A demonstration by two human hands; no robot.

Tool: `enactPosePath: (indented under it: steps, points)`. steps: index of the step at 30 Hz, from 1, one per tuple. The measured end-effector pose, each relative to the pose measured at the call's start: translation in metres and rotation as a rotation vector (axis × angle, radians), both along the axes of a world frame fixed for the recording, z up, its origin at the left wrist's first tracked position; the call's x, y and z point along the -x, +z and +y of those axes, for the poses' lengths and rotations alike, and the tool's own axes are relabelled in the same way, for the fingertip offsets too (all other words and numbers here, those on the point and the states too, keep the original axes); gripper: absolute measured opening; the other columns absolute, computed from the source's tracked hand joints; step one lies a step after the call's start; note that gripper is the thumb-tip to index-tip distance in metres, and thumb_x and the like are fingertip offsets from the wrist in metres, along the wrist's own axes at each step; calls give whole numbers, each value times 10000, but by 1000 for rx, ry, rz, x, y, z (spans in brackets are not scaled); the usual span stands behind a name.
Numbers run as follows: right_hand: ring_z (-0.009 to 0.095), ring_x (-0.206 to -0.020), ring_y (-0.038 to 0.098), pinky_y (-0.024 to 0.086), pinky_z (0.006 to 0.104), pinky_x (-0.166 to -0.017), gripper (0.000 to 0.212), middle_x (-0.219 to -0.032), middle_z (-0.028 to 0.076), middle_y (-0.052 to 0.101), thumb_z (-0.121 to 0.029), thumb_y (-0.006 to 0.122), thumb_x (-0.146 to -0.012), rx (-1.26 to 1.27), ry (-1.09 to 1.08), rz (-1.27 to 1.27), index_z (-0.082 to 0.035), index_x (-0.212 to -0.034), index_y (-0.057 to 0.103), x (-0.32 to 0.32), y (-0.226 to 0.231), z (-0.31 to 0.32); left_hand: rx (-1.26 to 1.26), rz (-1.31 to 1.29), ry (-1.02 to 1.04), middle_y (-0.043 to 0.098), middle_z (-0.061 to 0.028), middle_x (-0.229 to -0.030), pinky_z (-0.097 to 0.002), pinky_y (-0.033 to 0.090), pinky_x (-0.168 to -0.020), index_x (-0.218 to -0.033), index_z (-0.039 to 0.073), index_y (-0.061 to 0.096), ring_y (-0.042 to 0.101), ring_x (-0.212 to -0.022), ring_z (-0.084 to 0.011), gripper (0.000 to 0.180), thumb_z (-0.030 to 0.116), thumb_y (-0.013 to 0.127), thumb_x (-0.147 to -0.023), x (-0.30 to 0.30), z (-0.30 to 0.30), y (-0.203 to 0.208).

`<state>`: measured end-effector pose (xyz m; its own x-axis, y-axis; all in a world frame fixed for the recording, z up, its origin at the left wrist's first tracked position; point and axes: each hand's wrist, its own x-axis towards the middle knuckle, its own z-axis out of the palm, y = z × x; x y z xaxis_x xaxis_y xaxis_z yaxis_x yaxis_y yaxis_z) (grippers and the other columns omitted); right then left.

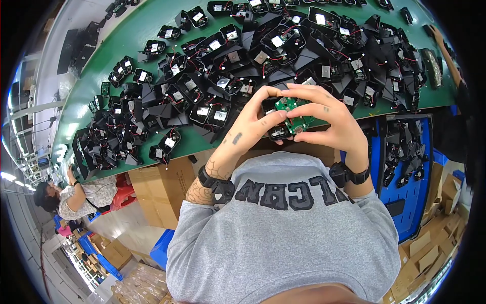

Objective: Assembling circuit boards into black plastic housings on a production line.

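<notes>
Just in front of my chest, at the near edge of the green table, both hands are together. My left hand (253, 120) is closed around a small black plastic housing (278, 133); part of it hides behind the fingers. With curled fingers and thumb, my right hand (331, 119) grips a green circuit board (299, 124) against the housing's right side. Small parts show on the board's face. Whether the board sits inside the housing or only against it, I cannot tell.
A wide heap of black housings (223, 81) with red wires and pale labels covers the green table (101, 55). A blue crate (405, 218) with more black parts stands at the right, a cardboard box (157, 192) at the left. Another person (81, 200) works at the far left.
</notes>
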<state>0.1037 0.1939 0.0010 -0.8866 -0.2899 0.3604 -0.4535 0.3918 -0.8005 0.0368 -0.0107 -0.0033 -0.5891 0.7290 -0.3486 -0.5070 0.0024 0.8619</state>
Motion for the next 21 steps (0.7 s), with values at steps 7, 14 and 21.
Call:
enactPosePath:
  steps: [7, 14, 21]
  points:
    - [336, -1137, 568, 442, 438, -953, 449, -1166, 116, 635, -154, 837, -544, 6, -90, 47, -62, -948, 664, 0, -3, 10, -74, -63, -147, 588, -73, -1038, -236, 480, -595, -1321, 95, 378, 606, -831, -135, 495, 163, 615, -892, 3, -3, 5]
    - [326, -1100, 588, 451, 434, -938, 436, -1120, 127, 651, -138, 826, -527, 21, -272, 154, -43, -916, 654, -2, -10, 0, 47, 160, -72, 579, -41, -981, -190, 400, -557, -1337, 127, 374, 513, -735, -43, 543, 111, 642, -866, 0, 7, 7]
    - [329, -1098, 578, 449, 441, -948, 501, -1145, 132, 638, -153, 830, -537, -19, -336, 295, -55, -1004, 676, -6, -12, -20, 114, 366, 85, 557, -43, -1000, -198, 439, -544, -1301, 101, 418, 538, -737, -46, 406, 33, 481, -906, 0, 13, -10]
